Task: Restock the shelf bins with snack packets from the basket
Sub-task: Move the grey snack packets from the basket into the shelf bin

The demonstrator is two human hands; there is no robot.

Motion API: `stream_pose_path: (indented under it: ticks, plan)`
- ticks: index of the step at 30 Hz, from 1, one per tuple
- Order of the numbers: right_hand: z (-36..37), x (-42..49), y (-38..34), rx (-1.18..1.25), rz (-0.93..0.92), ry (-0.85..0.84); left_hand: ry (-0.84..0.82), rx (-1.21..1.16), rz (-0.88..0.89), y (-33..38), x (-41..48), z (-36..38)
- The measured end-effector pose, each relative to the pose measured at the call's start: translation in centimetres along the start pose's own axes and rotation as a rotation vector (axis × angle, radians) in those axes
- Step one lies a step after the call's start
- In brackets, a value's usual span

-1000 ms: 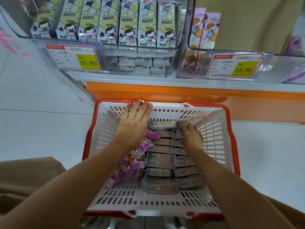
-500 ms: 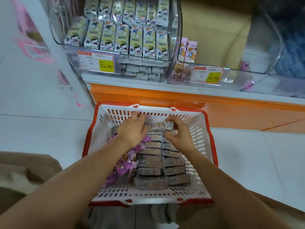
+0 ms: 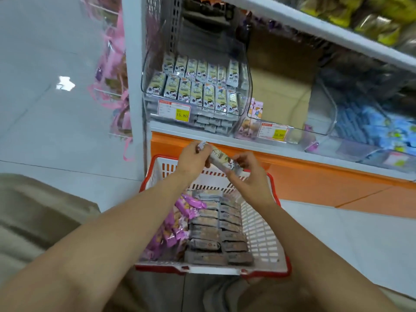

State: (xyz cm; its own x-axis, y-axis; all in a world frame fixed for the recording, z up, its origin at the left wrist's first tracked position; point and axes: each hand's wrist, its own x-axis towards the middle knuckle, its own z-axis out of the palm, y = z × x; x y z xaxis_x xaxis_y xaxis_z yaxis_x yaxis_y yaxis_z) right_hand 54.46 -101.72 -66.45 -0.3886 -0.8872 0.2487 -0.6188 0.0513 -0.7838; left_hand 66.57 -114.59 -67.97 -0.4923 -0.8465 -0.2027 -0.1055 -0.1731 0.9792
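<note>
Both hands hold one pale green-and-white snack packet [image 3: 219,159] above the far rim of the red-and-white basket [image 3: 261,233]. My left hand [image 3: 193,159] grips its left end and my right hand [image 3: 246,174] pinches its right end. Inside the basket lie two rows of grey packets [image 3: 216,230] and a heap of purple packets [image 3: 177,224]. Above, a clear shelf bin [image 3: 195,91] is packed with matching green-white packets. The clear bin to its right [image 3: 283,109] holds a few pink packets at its left side.
The basket sits on the pale tiled floor [image 3: 56,109] against the shelf's orange base [image 3: 315,176]. Price labels [image 3: 174,111] front the bins. Blue packets [image 3: 369,127] fill a bin at the right. An upper shelf [image 3: 315,25] overhangs. My knees frame the basket.
Both hands have lifted a packet out of the basket and risen toward the shelf. My view has tilted upward, showing more of the bins and the upper shelf.
</note>
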Motion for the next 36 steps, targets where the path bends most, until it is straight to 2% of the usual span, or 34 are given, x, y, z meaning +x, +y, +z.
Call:
stream_pose_path:
  ticks: [3,6,9,12,13,15,17,26,31,36]
  plan:
    - [-0.8,1.0,-2.4,-0.068,-0.05,-0.022,0.027,0.125,0.118,2.1,-0.3,-1.3]
    - [-1.4,2.4,-4.7,-0.138,-0.152,-0.058,0.093,0.359,0.323,4.6,-0.6,-2.4]
    - [-1.9,4.3,-7.0,-0.181,-0.23,0.012,0.283,0.523,0.558,6.7,-0.2,-3.7]
    - [-2.1,7.2,-9.0,-0.134,-0.175,0.125,0.456,0.765,0.752,6.8,1.5,-5.6]
    - [-2.1,8.4,-9.3,-0.12,-0.135,0.153,0.457,0.893,0.775,6.5,2.1,-6.3]
    - [-1.9,10.9,-9.4,-0.153,-0.055,0.211,0.355,1.1,0.744,5.7,3.1,-7.2]
    - [-1.6,13.4,-9.3,-0.24,-0.004,0.239,0.273,1.205,0.717,4.7,3.8,-7.7]
    - [0.8,23.3,-8.3,-0.581,0.062,0.264,0.333,1.177,0.871,2.8,5.4,-8.2]
    - [1.9,26.3,-6.8,-0.784,0.099,0.195,0.37,1.159,0.92,1.9,6.3,-7.9]
    - [2.2,26.6,-6.3,-0.822,0.14,0.169,0.382,1.144,0.915,2.0,6.2,-7.7]
